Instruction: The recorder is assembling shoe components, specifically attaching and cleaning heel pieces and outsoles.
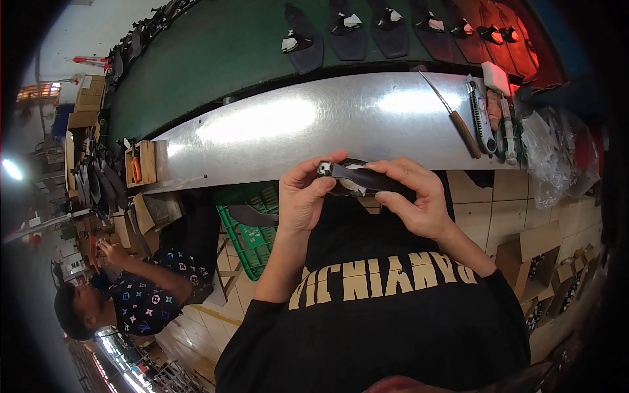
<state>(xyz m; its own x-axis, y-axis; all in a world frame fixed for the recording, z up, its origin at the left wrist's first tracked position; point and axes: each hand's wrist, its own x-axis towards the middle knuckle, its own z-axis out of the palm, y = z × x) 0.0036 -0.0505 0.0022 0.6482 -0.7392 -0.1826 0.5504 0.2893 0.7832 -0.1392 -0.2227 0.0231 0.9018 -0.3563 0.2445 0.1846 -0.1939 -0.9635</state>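
Observation:
A dark sandal [377, 179] with a shiny dark strap and a patch of white lining is held up between my two hands, just off the bench's near edge. My left hand [303, 191] pinches its left end with thumb and fingers, beside a small pale, shiny spot. Around the right end wraps my right hand [417, 194], thumb below and fingers on top. Its underside and part of the strap are hidden by my fingers.
Beyond the metal bench [262, 134], several sandals [347, 33] lie on a green belt [216, 59]. An awl [462, 131], a utility knife [481, 121] and a plastic bag [557, 154] sit right. Left are a wooden box [148, 162], a green crate [262, 249] and a co-worker [141, 288].

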